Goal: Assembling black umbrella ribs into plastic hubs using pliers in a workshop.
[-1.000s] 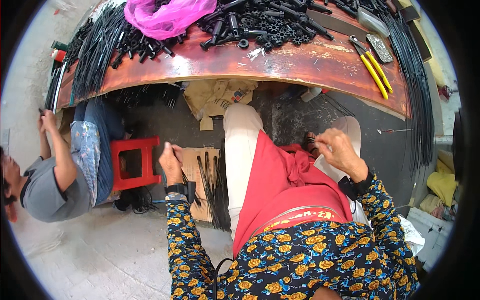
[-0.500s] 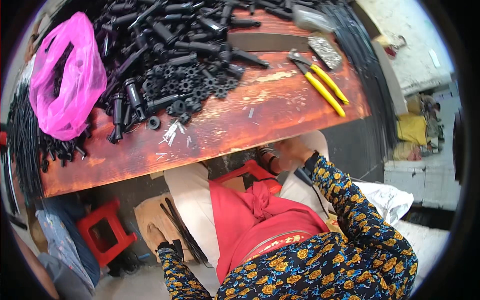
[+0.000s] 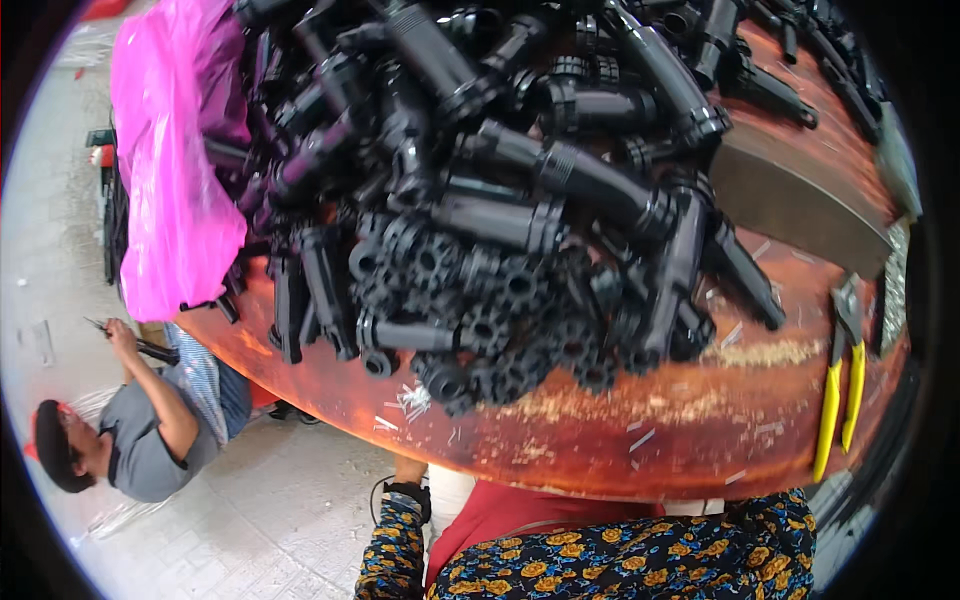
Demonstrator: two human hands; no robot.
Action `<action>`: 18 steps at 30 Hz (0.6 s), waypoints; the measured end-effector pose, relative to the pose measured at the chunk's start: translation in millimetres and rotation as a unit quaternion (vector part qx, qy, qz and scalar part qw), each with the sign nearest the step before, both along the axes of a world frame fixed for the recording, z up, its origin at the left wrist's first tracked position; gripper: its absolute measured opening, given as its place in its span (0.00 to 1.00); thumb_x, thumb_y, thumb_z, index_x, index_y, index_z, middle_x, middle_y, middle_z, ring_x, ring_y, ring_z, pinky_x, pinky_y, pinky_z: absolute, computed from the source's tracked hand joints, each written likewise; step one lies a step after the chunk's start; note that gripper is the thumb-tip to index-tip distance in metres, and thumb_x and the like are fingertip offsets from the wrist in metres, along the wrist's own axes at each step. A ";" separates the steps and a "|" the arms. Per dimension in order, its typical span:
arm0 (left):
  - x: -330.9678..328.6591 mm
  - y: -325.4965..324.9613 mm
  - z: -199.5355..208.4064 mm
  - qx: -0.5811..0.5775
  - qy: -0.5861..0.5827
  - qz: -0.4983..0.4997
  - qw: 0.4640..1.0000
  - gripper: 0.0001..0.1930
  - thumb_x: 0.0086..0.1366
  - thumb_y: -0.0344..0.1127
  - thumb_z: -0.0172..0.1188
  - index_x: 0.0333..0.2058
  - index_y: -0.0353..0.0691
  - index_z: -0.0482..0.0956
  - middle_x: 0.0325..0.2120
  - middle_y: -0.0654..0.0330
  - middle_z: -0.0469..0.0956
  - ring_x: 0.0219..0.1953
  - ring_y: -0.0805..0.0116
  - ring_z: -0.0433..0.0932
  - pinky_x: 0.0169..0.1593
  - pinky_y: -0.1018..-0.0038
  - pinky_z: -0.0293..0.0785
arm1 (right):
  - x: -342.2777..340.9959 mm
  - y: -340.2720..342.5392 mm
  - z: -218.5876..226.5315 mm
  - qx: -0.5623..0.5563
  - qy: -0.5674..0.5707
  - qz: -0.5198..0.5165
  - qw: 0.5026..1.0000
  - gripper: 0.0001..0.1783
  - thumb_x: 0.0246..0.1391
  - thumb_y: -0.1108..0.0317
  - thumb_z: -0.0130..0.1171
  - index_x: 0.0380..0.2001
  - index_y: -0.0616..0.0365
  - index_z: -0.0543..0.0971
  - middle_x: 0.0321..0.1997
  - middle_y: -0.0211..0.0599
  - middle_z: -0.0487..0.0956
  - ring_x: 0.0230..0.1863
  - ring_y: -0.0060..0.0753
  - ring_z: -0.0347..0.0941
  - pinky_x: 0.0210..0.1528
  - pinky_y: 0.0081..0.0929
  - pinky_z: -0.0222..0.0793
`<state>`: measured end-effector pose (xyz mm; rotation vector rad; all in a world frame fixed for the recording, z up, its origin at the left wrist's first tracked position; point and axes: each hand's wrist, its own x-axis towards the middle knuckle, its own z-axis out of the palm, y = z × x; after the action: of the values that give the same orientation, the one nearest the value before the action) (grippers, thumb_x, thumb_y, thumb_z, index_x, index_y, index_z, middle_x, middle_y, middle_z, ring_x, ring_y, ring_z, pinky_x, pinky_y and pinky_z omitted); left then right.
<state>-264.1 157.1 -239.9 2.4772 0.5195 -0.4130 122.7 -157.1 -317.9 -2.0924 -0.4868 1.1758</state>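
My left hand [image 3: 409, 469] is at the near edge of the wooden table, with only the skin above a black cuff showing. Its fingers are hidden below the tabletop, so what they hold cannot be seen. My right hand is out of view; just the upper part of that flowered sleeve shows. On the table, nearest my left hand, lie small white slivers [image 3: 412, 398]. Beyond them are black gear-shaped plastic rings [image 3: 486, 328] and a large heap of black ribbed plastic tubes [image 3: 500, 215]. Yellow-handled pliers [image 3: 842, 375] lie at the right.
A pink plastic bag [image 3: 170, 170] sits at the left end of the wooden table [image 3: 620, 440]. A dark flat bar [image 3: 800, 200] stands among the parts. At the left, another person [image 3: 160, 440] in a grey shirt holds a dark, long thing.
The view has swung left and closer over the table. My right hand has gone out of sight, and my left hand is now mostly under the table's edge. Another person has come into view.
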 end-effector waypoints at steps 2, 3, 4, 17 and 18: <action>10.8 13.2 1.7 0.017 0.000 0.005 1.000 0.08 0.63 0.26 0.56 0.38 0.32 0.80 0.32 0.61 0.80 0.35 0.72 0.76 0.39 0.76 0.73 | 12.7 12.7 -8.3 0.025 0.002 -0.011 1.000 0.16 0.44 0.59 0.62 0.36 0.57 0.81 0.35 0.52 0.80 0.36 0.55 0.77 0.40 0.43 0.73; 11.6 12.6 -0.8 0.026 0.002 0.007 1.000 0.08 0.63 0.26 0.56 0.38 0.32 0.80 0.32 0.61 0.80 0.35 0.72 0.76 0.39 0.76 0.73 | -14.0 23.8 -26.1 0.042 0.005 -0.022 0.999 0.17 0.44 0.59 0.62 0.36 0.57 0.81 0.35 0.52 0.80 0.36 0.55 0.77 0.40 0.43 0.73; 11.7 14.0 5.0 0.035 0.003 0.015 0.999 0.08 0.63 0.26 0.56 0.38 0.32 0.80 0.32 0.61 0.80 0.35 0.72 0.76 0.40 0.76 0.73 | -15.8 35.3 -31.1 0.059 0.009 -0.027 0.998 0.17 0.44 0.59 0.62 0.36 0.57 0.81 0.36 0.52 0.80 0.36 0.55 0.77 0.40 0.43 0.73; 53.9 2.9 42.4 0.159 -0.020 0.116 0.980 0.08 0.63 0.25 0.55 0.39 0.32 0.80 0.34 0.60 0.80 0.36 0.73 0.76 0.40 0.76 0.73 | -27.4 231.8 -28.9 0.284 0.049 -0.077 0.955 0.20 0.43 0.58 0.64 0.38 0.59 0.79 0.37 0.52 0.79 0.37 0.54 0.76 0.41 0.44 0.72; 63.5 3.8 42.4 0.163 -0.021 0.122 0.979 0.08 0.63 0.25 0.55 0.39 0.32 0.80 0.34 0.60 0.80 0.37 0.73 0.76 0.40 0.76 0.73 | -30.9 242.2 -26.4 0.295 0.055 -0.082 0.950 0.21 0.43 0.58 0.64 0.38 0.59 0.79 0.37 0.52 0.79 0.38 0.54 0.76 0.41 0.44 0.72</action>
<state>-200.6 160.9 -197.5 2.6772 0.9261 -0.1860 91.8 85.0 -344.3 -1.5130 -0.5232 0.9017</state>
